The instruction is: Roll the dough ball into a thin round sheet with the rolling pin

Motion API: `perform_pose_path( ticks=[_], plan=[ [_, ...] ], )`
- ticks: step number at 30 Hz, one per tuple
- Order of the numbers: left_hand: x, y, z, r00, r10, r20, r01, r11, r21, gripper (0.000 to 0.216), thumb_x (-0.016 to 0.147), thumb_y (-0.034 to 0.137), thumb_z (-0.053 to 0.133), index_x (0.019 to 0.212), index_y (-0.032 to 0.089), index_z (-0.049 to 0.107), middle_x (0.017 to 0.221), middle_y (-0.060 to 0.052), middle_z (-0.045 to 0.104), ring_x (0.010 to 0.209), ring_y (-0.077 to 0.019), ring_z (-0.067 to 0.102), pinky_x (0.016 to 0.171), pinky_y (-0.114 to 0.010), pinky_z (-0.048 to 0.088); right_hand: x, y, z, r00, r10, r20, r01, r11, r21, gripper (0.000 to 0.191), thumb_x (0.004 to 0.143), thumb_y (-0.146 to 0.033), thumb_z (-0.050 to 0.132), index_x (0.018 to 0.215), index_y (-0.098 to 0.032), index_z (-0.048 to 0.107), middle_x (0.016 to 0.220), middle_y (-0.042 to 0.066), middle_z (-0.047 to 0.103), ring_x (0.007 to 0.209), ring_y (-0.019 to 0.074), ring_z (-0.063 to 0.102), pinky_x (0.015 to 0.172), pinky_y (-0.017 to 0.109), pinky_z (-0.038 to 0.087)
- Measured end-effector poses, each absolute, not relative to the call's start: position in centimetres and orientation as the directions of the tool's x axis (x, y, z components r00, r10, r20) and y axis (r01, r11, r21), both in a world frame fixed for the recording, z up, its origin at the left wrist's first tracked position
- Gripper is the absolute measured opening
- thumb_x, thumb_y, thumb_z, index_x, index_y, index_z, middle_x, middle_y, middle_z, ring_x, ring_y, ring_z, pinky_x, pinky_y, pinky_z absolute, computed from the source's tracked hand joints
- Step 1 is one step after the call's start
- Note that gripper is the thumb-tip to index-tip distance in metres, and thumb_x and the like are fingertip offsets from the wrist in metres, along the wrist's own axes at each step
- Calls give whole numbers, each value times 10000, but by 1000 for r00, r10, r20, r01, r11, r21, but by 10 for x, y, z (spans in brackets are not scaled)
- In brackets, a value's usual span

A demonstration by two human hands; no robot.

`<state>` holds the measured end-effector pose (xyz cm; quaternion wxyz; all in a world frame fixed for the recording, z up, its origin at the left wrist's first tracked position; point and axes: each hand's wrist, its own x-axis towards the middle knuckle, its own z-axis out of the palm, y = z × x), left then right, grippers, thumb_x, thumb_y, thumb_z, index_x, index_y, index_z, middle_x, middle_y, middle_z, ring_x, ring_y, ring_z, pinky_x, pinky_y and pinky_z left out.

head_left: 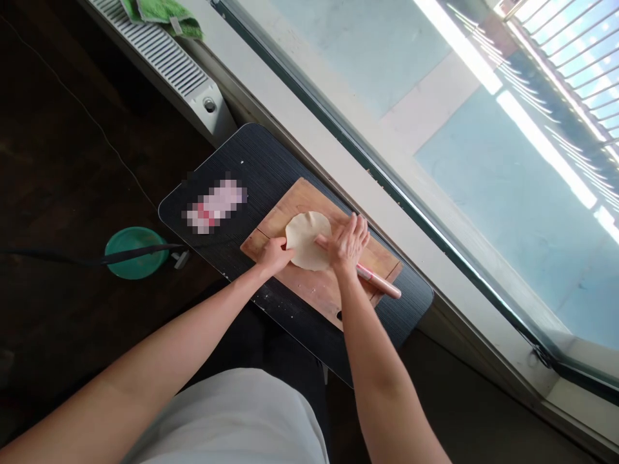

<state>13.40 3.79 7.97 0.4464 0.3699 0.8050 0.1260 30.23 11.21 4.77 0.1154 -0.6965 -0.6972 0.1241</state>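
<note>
A round, flat sheet of dough (pixel 308 240) lies on a wooden cutting board (pixel 285 203). At its near left edge, my left hand (pixel 276 256) pinches the rim between thumb and fingers. My right hand (pixel 349 243) lies over a wooden rolling pin (pixel 384 285), palm down, pressing on it. One end of the pin rests on the dough's right side, and the other sticks out past the board's right part. The middle of the pin is hidden under my right hand.
The board sits on a small black table (pixel 264 154) against the window sill (pixel 309 122). A blurred pinkish item (pixel 217 205) lies on the table's left part. On the floor stands a green basin (pixel 136 252); a radiator (pixel 159 51) with a green cloth (pixel 162 14) is at upper left.
</note>
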Motion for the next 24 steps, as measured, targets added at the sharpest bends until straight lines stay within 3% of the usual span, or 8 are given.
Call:
perform_pose_path(
  ticks=[3, 8, 14, 18, 22, 24],
  plan=[
    [134, 38, 80, -314, 717, -622, 463, 687, 559, 67, 671, 215, 598, 621, 177, 574, 577, 28, 562, 595, -135, 506, 551, -245, 316, 300, 101, 50, -73, 997, -10, 941, 66, -333, 490, 946, -237, 331, 1411, -144, 452, 1470, 172, 459, 1434, 276, 303, 1154, 555, 253],
    [134, 38, 79, -336, 697, -633, 452, 709, 541, 106, 670, 223, 603, 597, 183, 538, 557, 34, 534, 591, -132, 488, 549, -245, 311, 304, 122, 50, 38, 999, -18, 946, -42, -322, 524, 944, -219, 315, 1453, -120, 390, 1521, 200, 383, 1445, 293, 280, 1148, 598, 226],
    [135, 37, 78, -333, 706, -625, 430, 703, 566, 75, 659, 224, 596, 610, 183, 558, 562, 37, 532, 590, -130, 480, 554, -249, 313, 299, 98, 50, -49, 999, -4, 944, 45, -328, 471, 960, -234, 326, 1407, -161, 456, 1465, 167, 465, 1432, 271, 309, 1148, 550, 262],
    [135, 38, 82, -368, 682, -632, 383, 731, 565, 112, 648, 215, 595, 565, 183, 527, 525, 43, 491, 581, -128, 472, 541, -249, 298, 310, 130, 44, 43, 999, -5, 939, -42, -343, 497, 949, -223, 320, 1430, -153, 423, 1505, 175, 413, 1410, 275, 341, 1137, 551, 266],
    [140, 41, 89, -352, 695, -627, 314, 719, 620, 152, 692, 245, 597, 571, 178, 533, 543, 36, 509, 604, -131, 510, 548, -242, 331, 335, 129, 50, 43, 999, -23, 913, -49, -406, 425, 955, -245, 329, 1314, -152, 536, 1369, 155, 542, 1287, 261, 463, 1093, 487, 343],
    [146, 45, 91, -369, 657, -657, 153, 740, 655, 187, 735, 305, 622, 616, 172, 567, 599, 11, 573, 650, -143, 564, 581, -242, 396, 347, 107, 56, -89, 995, -34, 886, 64, -459, 354, 942, -272, 392, 1213, -183, 601, 1252, 123, 609, 1188, 252, 517, 1045, 453, 396]
  ],
)
